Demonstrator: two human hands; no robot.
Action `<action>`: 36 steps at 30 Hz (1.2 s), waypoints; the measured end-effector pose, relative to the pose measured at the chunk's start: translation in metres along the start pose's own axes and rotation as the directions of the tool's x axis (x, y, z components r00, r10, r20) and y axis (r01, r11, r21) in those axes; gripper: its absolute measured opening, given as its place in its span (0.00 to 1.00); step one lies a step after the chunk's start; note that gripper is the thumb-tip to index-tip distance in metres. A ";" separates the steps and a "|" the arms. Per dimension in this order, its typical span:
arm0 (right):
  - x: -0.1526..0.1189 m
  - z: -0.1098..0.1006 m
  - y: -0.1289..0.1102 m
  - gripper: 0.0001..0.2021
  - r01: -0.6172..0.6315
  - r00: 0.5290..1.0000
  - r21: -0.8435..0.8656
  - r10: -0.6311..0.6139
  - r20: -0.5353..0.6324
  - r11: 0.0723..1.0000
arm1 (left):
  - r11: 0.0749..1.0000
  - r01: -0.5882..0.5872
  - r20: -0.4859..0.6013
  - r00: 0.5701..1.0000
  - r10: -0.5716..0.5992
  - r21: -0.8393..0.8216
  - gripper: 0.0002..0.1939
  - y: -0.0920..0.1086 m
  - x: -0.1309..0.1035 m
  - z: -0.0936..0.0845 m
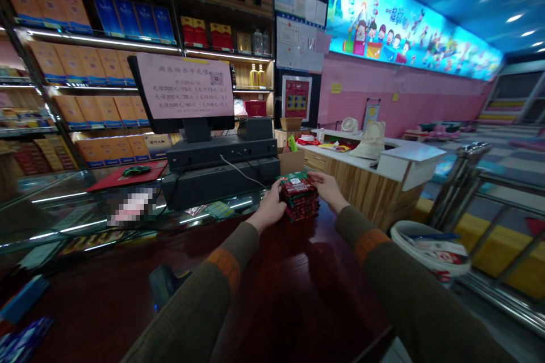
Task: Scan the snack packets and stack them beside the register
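Note:
A stack of red and green packets (300,201) stands on the dark red tabletop (293,283), near its far edge. My left hand (273,204) is at the left side of the stack, its fingers bent against the top packets. On the other side, my right hand (324,186) pinches the right edge of the top packet, which has a green and red face with a pale label. The lower packets lie flat one on another between my hands.
Behind the stack are a cardboard box (292,162) and a monitor on a black base (221,153). A handheld scanner (162,286) lies left of my left forearm. A white bucket (430,249) stands at the right. Blue packages (25,300) lie at the far left.

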State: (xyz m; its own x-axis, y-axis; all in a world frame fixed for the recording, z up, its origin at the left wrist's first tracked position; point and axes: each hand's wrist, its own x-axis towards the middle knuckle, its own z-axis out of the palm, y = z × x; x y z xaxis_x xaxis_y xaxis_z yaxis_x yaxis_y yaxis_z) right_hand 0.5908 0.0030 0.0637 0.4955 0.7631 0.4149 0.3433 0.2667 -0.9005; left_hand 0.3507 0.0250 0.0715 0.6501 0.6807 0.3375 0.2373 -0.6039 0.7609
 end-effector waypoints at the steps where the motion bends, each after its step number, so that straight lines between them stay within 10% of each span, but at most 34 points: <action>1: 0.003 0.000 0.002 0.20 -0.002 1.000 -0.006 0.002 0.001 1.000 | 0.999 0.024 -0.005 1.000 -0.024 0.025 0.47 0.001 0.001 0.001; 36: -0.008 -0.004 -0.005 0.18 0.067 0.996 -0.407 -0.087 -0.029 0.911 | 0.990 0.088 -0.009 0.996 -0.088 0.111 0.47 -0.003 -0.004 0.013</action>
State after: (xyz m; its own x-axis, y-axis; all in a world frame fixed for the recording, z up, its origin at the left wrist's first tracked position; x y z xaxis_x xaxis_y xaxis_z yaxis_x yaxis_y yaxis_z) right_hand 0.5886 -0.0062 0.0654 0.4869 0.7197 0.4950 0.6706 0.0551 -0.7398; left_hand 0.3565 0.0183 0.0605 0.6203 0.7347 0.2746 0.3726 -0.5841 0.7211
